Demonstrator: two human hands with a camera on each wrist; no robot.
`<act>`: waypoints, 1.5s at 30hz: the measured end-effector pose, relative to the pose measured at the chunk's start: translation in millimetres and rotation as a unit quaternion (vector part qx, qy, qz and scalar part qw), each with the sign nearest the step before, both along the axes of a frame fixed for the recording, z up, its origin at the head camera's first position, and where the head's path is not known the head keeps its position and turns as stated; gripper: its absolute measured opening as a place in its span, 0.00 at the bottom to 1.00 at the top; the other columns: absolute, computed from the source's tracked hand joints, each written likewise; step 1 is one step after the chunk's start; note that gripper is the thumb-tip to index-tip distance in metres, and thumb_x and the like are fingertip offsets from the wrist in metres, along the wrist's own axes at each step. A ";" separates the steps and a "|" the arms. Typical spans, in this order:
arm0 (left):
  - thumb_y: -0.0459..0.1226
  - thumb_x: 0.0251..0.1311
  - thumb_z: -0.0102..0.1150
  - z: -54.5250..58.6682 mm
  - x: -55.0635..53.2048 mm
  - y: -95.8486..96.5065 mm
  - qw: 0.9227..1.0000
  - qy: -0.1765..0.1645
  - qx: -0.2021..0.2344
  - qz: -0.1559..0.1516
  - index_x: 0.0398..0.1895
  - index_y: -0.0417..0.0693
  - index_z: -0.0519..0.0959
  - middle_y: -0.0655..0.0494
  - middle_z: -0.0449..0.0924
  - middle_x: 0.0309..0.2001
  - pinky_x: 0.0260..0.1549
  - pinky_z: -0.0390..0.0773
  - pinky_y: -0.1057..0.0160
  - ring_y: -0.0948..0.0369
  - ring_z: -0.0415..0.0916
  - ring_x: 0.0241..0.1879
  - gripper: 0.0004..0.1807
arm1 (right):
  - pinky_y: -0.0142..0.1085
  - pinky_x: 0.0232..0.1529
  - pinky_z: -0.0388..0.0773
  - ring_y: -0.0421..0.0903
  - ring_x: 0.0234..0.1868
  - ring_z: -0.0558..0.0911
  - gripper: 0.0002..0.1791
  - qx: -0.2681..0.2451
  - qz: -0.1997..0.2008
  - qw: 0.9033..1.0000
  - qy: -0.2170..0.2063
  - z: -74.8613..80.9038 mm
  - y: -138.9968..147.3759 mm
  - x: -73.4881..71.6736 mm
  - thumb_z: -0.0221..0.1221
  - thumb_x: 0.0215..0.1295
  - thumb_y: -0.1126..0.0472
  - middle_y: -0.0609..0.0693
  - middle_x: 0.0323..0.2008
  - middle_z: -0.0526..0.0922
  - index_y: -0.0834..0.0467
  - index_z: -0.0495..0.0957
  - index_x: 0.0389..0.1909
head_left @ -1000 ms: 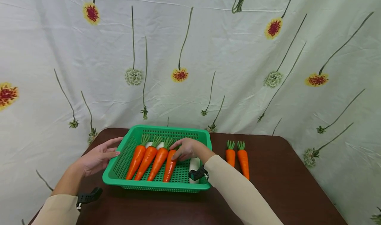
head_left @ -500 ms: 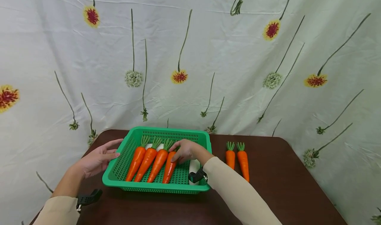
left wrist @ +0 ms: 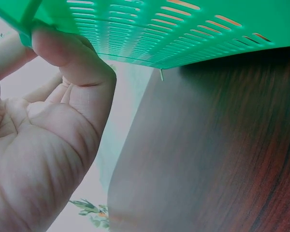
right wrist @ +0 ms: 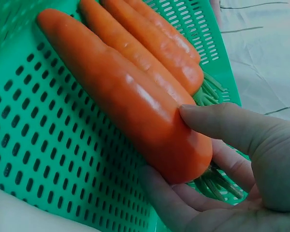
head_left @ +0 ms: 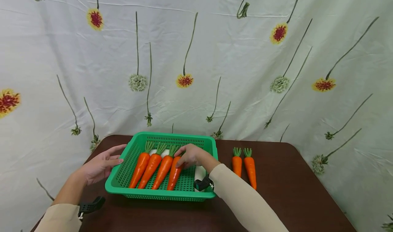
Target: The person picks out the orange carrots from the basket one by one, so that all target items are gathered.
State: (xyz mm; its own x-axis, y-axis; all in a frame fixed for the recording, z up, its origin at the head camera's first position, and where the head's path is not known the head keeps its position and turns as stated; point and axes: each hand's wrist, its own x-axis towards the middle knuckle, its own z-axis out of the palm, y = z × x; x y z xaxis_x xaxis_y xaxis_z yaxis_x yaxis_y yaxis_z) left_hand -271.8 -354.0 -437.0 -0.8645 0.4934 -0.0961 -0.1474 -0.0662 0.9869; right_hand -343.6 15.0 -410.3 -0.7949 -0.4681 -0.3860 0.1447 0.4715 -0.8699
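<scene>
My right hand (head_left: pixel 191 155) pinches an orange carrot (right wrist: pixel 130 101) near its green top, thumb on one side and fingers round the other. This carrot lies in a green plastic basket (head_left: pixel 172 195), rightmost in a row of several carrots (head_left: pixel 150 170) with tops pointing away from me. Seen from the left wrist, the thumb of my left hand (left wrist: pixel 48 130) bends against the basket's rim, with a finger behind it. That hand (head_left: pixel 102 165) holds the left rim. My right wrist partly covers a white cylindrical thing (head_left: pixel 200 173) in the basket's right end.
Two more carrots (head_left: pixel 250 170) lie side by side on the dark brown table (head_left: pixel 288 187), right of the basket. White pieces (head_left: pixel 165 153) show behind the carrot tops in the basket. A pale flowered cloth (head_left: pixel 165 54) hangs behind the table.
The whole head view has shifted slightly, with the scene sitting a little lower. Both hands stay in place on the basket rim and the carrot.
</scene>
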 end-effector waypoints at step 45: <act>0.29 0.79 0.42 -1.3 0.1 -3.1 1.000 0.007 0.021 -0.019 0.83 0.50 0.29 0.58 0.80 0.63 0.54 0.84 0.45 0.52 0.84 0.57 0.42 | 0.46 0.54 0.87 0.47 0.41 0.87 0.30 -0.123 -0.016 0.992 0.001 30.8 38.5 13.1 0.67 0.61 0.74 0.59 0.54 0.83 0.62 0.77 0.66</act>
State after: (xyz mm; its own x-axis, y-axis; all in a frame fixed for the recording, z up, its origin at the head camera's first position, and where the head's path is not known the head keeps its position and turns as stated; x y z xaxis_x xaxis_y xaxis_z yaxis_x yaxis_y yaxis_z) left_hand -271.7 -357.1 -438.3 -0.8464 0.5288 -0.0631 -0.1373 -0.1023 0.9852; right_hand -330.5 53.5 -379.5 -0.8110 -0.5234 -0.2614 0.1544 0.2394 -0.9586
